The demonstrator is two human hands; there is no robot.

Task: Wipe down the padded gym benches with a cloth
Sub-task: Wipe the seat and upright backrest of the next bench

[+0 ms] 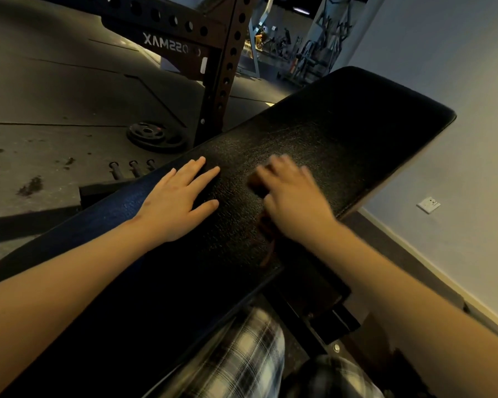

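left hand (181,196) flat on the black bench pad (342,124), fingers spread. right hand (295,196) is blurred, lying over a brown cloth (256,186) on the pad, grip unclear. weight plate (156,136) on the floor beside the rack upright (227,70). plaid trousers (242,354) below.

Seeing a black weight plate (156,137) lying flat on the rubber floor (55,90) beside a perforated rack upright (227,70). Noting three short pegs (133,168) nearby and a white socket (428,204) sitting low on the wall (457,53).

dark rubber floor (55,90) | pale wall (457,67) | perforated rack (227,67) | weight plate (156,136)
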